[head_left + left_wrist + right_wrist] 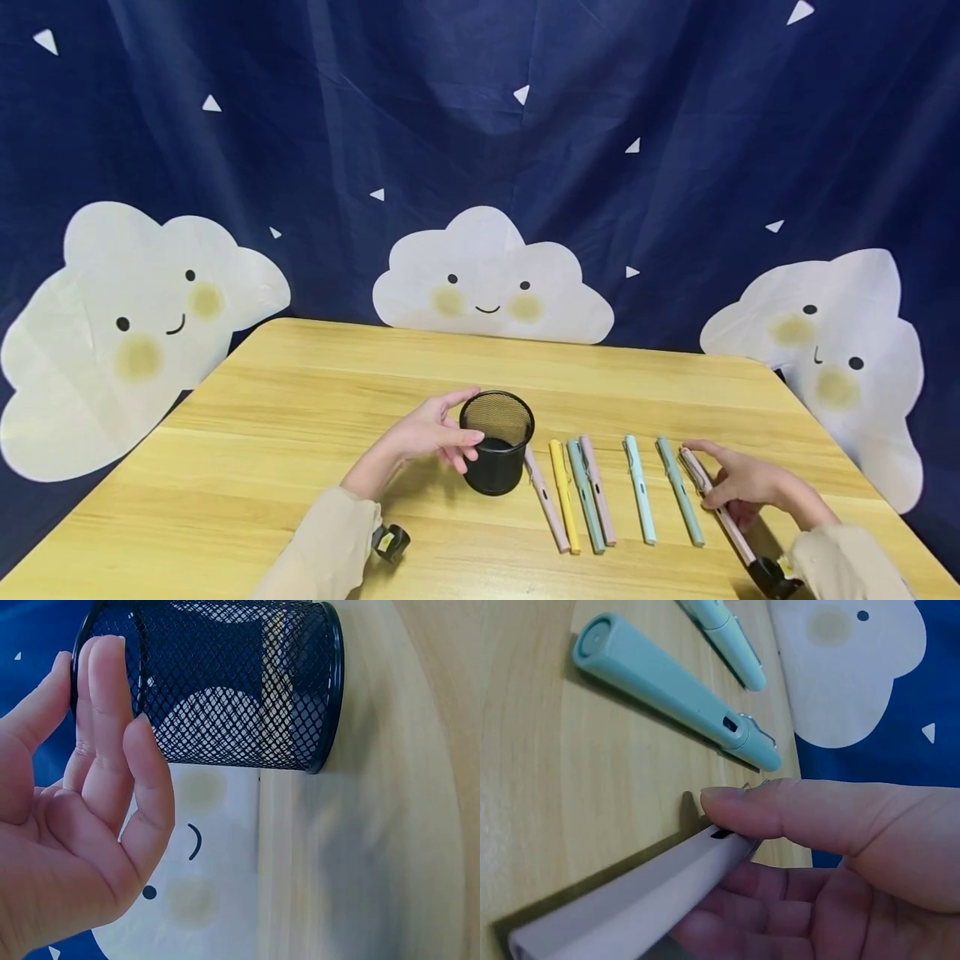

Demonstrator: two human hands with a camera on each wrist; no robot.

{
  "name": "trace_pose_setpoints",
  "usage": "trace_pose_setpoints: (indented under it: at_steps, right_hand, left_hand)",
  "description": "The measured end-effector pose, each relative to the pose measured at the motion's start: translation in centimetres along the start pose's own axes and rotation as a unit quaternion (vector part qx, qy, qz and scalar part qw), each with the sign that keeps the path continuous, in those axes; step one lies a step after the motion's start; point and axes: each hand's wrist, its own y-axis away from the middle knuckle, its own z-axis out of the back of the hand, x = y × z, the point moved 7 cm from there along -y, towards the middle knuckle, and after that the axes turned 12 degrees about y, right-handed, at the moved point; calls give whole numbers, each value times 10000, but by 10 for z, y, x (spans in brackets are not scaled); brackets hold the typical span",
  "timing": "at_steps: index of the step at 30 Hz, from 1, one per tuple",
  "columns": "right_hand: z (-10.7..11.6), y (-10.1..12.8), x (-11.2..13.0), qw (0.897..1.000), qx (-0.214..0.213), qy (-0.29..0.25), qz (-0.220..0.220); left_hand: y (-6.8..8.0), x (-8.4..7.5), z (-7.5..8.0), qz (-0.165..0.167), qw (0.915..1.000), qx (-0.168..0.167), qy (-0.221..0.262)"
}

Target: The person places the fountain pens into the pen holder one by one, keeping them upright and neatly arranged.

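Note:
A black mesh pen cup (pixel 497 454) (pixel 240 682) stands upright on the wooden table (pixel 285 400). My left hand (pixel 459 417) (pixel 105 750) is beside its left wall with straight fingers, holding nothing. To the right of the cup lie several pens in a row: pink (pixel 546 500), yellow (pixel 564 498), teal (pixel 586 498), pink (pixel 597 492), light blue (pixel 640 492) (pixel 727 630) and green (pixel 680 493) (pixel 667 690). At the right end my right hand (pixel 701 475) (pixel 727 855) pinches another pink pen (pixel 718 508) (pixel 630 907), thumb on top and fingers underneath.
A dark blue cloth with white smiling clouds (pixel 487 283) hangs behind the table. The table's right edge (pixel 862 475) runs close past my right hand. Bare wood spreads left of the cup and toward the back.

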Motion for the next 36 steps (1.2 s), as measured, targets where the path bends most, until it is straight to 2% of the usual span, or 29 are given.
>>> trace_pose_setpoints:
  at_steps: [5, 13, 29, 36]
  right_hand:
    - [1, -1, 3, 9998, -148, -100, 52]
    - [5, -4, 11, 9970, -565, -309, 421]
    - [8, -8, 21, 9853, -751, -1092, 1081]
    - [10, -8, 30, 9812, -926, -1213, 1180]
  left_hand:
    - [0, 0, 0, 15, 10000, -46, 86]
    - [-1, 1, 1, 17, 9998, -115, 135]
    - [-1, 1, 1, 64, 9996, -168, 208]
    - [-2, -1, 1, 50, 9998, -164, -82]
